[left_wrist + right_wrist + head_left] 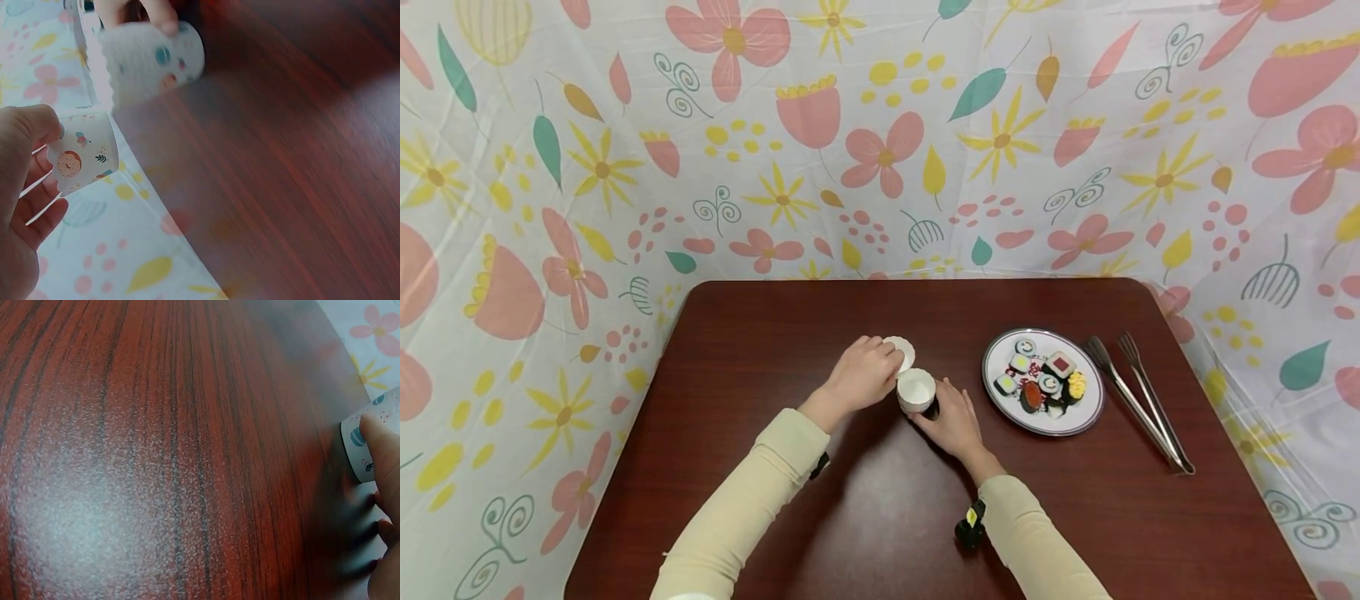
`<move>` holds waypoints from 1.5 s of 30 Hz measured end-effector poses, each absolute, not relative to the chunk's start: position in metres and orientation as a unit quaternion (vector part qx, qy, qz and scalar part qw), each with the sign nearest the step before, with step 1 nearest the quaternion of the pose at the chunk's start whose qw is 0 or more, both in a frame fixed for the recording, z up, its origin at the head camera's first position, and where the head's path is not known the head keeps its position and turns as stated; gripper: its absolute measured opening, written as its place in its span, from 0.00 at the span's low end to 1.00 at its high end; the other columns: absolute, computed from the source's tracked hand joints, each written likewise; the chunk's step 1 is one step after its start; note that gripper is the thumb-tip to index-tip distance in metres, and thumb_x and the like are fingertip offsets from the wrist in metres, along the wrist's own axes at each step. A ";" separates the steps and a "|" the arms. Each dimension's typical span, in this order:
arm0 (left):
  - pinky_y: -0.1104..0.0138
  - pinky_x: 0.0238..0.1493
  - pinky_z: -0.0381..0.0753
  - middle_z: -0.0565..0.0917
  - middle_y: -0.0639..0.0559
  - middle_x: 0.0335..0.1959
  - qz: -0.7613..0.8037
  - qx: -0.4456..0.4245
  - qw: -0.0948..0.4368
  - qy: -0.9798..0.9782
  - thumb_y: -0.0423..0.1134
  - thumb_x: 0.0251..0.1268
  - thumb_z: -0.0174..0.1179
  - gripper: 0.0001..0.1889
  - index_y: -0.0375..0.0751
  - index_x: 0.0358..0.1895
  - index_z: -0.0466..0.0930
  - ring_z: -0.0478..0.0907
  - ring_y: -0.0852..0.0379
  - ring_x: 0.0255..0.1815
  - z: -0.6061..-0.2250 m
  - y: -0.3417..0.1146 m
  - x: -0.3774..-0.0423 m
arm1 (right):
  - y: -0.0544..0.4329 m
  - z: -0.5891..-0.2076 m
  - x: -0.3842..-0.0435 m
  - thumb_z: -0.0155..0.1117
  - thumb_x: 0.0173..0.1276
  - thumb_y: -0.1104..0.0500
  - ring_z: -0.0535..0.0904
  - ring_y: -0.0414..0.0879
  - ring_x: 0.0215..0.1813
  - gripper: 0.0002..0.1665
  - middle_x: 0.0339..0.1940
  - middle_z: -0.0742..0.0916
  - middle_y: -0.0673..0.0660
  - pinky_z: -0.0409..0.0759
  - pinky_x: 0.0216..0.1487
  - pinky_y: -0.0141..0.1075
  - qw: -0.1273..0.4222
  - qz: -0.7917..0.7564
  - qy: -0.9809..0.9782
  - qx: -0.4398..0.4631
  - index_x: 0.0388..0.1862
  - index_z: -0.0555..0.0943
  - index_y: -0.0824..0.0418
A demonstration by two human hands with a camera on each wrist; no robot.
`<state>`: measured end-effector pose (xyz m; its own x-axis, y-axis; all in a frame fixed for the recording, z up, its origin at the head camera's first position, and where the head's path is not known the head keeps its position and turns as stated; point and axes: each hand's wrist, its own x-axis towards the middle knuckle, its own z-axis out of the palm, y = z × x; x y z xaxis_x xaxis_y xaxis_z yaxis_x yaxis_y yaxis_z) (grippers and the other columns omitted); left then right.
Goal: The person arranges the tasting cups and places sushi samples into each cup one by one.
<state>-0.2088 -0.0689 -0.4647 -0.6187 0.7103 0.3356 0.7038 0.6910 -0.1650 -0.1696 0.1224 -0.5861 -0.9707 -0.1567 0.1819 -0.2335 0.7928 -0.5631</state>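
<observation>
My left hand (863,372) pinches a small white paper baking cup (87,150) by its scalloped rim, thumb on the near side. Printed doughnuts and leaves decorate this cup. In the head view my left fingers partly cover the same cup (901,350). Just to the right and nearer me, my right hand (953,421) grips a second paper baking cup (916,390), whose mouth faces up toward the head camera. Its pale, wavy-edged side (150,62) shows in the left wrist view. At the right wrist view's edge, a finger lies along this patterned cup (356,442).
Right of my hands, a round white plate (1043,423) with a dark rim holds several sushi pieces. Metal tongs (1138,400) lie beside it on the dark red-brown table (760,333). A floral cloth (880,100) hangs behind and along both sides.
</observation>
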 end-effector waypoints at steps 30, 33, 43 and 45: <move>0.59 0.34 0.71 0.79 0.49 0.28 -0.010 -0.218 0.083 -0.972 0.35 0.51 0.62 0.05 0.44 0.27 0.75 0.74 0.48 0.30 -0.504 -0.175 -0.243 | 0.122 -0.587 -0.168 0.70 0.51 0.44 0.62 0.57 0.69 0.44 0.60 0.76 0.60 0.53 0.66 0.60 0.045 0.302 -0.948 0.095 0.64 0.67 0.59; 0.57 0.35 0.72 0.79 0.48 0.28 -0.017 -0.195 0.082 -0.977 0.35 0.50 0.63 0.06 0.45 0.25 0.74 0.74 0.47 0.30 -0.505 -0.183 -0.244 | 0.122 -0.586 -0.168 0.71 0.50 0.44 0.63 0.58 0.68 0.44 0.60 0.77 0.60 0.53 0.66 0.60 0.050 0.304 -0.947 0.097 0.64 0.67 0.59; 0.56 0.36 0.72 0.78 0.47 0.28 -0.033 -0.131 0.056 -0.989 0.36 0.52 0.61 0.07 0.45 0.22 0.72 0.74 0.47 0.30 -0.517 -0.202 -0.244 | 0.121 -0.587 -0.168 0.71 0.50 0.45 0.63 0.57 0.68 0.44 0.60 0.77 0.60 0.53 0.66 0.60 0.052 0.300 -0.948 0.096 0.64 0.67 0.59; 0.56 0.36 0.72 0.78 0.47 0.28 -0.037 -0.125 0.056 -0.990 0.36 0.52 0.61 0.07 0.45 0.23 0.72 0.74 0.47 0.30 -0.517 -0.205 -0.244 | 0.121 -0.587 -0.168 0.71 0.50 0.45 0.64 0.57 0.68 0.44 0.60 0.77 0.60 0.54 0.66 0.59 0.053 0.300 -0.948 0.096 0.64 0.67 0.59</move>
